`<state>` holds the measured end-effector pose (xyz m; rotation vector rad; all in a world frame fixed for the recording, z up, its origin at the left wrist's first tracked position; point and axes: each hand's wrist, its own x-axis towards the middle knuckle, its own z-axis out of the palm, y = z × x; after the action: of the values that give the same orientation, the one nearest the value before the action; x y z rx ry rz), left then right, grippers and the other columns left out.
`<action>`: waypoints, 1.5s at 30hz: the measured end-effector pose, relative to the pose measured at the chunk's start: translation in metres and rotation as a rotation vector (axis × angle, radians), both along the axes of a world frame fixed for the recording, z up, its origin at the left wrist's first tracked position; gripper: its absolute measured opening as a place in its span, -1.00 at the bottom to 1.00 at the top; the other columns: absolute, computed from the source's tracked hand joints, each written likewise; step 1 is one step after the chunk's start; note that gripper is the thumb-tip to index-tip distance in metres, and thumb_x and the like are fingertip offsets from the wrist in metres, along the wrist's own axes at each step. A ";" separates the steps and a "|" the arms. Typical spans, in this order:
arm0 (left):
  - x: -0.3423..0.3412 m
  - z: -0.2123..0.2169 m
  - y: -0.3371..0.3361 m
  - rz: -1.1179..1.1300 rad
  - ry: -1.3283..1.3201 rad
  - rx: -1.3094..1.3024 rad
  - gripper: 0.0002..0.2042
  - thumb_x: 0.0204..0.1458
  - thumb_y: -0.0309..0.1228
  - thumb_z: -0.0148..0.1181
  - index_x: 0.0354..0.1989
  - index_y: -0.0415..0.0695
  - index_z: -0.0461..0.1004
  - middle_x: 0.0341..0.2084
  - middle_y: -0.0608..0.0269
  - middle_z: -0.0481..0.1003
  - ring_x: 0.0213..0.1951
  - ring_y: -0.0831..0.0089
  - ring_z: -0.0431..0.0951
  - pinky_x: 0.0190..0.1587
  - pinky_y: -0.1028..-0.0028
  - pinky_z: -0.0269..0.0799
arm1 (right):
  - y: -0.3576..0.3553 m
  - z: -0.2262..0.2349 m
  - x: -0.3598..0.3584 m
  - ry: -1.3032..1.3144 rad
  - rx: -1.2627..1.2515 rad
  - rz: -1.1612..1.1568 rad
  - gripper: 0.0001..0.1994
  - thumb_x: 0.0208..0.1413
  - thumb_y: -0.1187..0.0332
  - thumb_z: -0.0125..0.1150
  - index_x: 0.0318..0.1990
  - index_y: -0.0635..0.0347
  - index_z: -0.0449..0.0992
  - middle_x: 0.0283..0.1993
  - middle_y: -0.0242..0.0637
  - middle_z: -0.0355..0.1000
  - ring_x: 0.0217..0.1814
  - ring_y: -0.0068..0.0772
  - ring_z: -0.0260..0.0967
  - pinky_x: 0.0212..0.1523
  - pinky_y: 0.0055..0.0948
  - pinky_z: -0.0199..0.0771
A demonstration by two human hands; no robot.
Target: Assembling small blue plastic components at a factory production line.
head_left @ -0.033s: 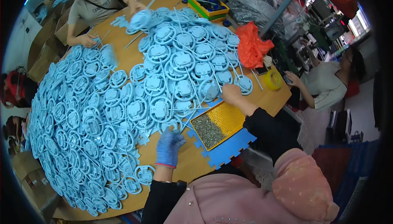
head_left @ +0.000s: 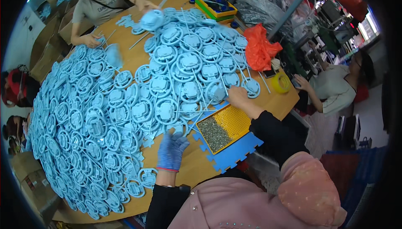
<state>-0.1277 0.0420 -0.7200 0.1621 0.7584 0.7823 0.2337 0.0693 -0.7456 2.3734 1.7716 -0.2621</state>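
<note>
My left hand [head_left: 171, 152], in a blue glove, hovers over the brown table with loosely bent fingers spread apart. Just beyond its fingertips lies a light-blue ring-shaped plastic part [head_left: 177, 126]. Bare and closed, my right hand [head_left: 239, 98] is at the far edge of a yellow tray [head_left: 233, 121], beside a light-blue wheel-shaped part [head_left: 216, 93] and the end of a thin rod. What its fingertips pinch is hidden. Small grey metal pieces [head_left: 214, 134] fill the tray's left part. Under the tray is a blue foam mat [head_left: 234, 161] with a toothed edge.
A large heap of light-blue wheel-shaped parts [head_left: 94, 124] with thin rods covers the table's left and middle. An orange plastic bag [head_left: 258, 49], yellow tape roll [head_left: 280, 83] and stacked bins [head_left: 215, 9] stand right. Across the table, a person's hand [head_left: 146, 5] handles a blue part.
The view has shifted slightly. Across the table, the other person's raised hand and its blue part have moved a little to the right. My own hands stay almost in place.
</note>
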 end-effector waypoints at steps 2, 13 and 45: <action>-0.015 0.012 0.000 0.167 -0.149 -0.026 -0.48 0.11 0.03 0.08 0.08 -0.13 0.37 -0.10 0.00 0.46 -0.05 0.12 0.49 0.02 0.11 0.45 | -0.001 -0.013 -0.003 -0.043 0.096 0.075 -0.77 -0.14 0.23 0.32 -0.42 0.22 0.61 -0.29 -0.12 0.51 -0.23 -0.09 0.49 -0.25 -0.11 0.44; -0.120 0.014 -0.051 0.205 0.499 0.159 -0.45 0.12 0.01 0.10 0.13 -0.17 0.31 -0.19 0.11 0.47 -0.22 0.27 0.52 -0.12 0.27 0.49 | -0.001 -0.020 -0.010 -0.123 0.194 -0.012 -0.76 -0.11 0.17 0.30 -0.39 0.15 0.59 -0.42 -0.12 0.51 -0.31 -0.03 0.50 -0.30 -0.12 0.47; -0.140 -0.024 -0.120 -0.288 2.053 0.610 -0.12 -0.45 -0.09 0.48 0.17 -0.14 0.31 0.12 -0.22 0.27 0.13 -0.20 0.27 0.19 0.04 0.17 | -0.059 -0.047 -0.276 0.580 0.300 0.774 -0.91 -0.09 0.44 0.09 -0.38 0.18 0.44 -0.31 -0.17 0.33 -0.15 -0.12 0.35 -0.25 -0.23 0.46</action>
<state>-0.2673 -0.0783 -0.7443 1.7565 2.2810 0.2918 -0.0427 0.0102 -0.7928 1.6410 3.0124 -0.6419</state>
